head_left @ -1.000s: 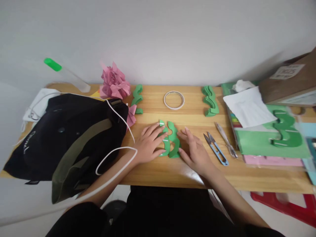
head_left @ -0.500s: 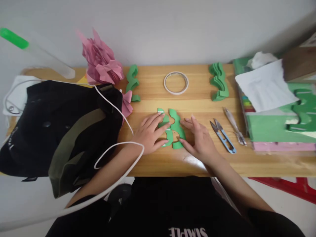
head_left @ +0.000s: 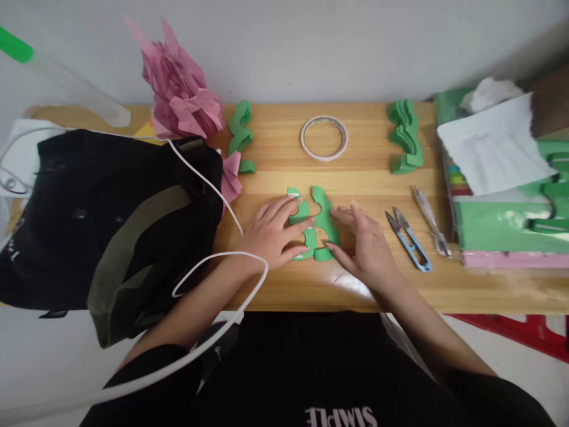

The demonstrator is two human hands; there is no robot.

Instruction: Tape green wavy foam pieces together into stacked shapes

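A plain pale-grey wall is rising behind a light-brown wooden table (head_left: 275,290), which is catching glare near its front edge. A black fabric bag (head_left: 102,172) is covering its left end. The left hand (head_left: 271,234) is spreading loose fingers over a wavy green piece with white strips (head_left: 300,212); the right hand (head_left: 368,246) is touching a plain wavy green piece (head_left: 326,222) lying just beside it, mid-table, its grip being impossible to tell.
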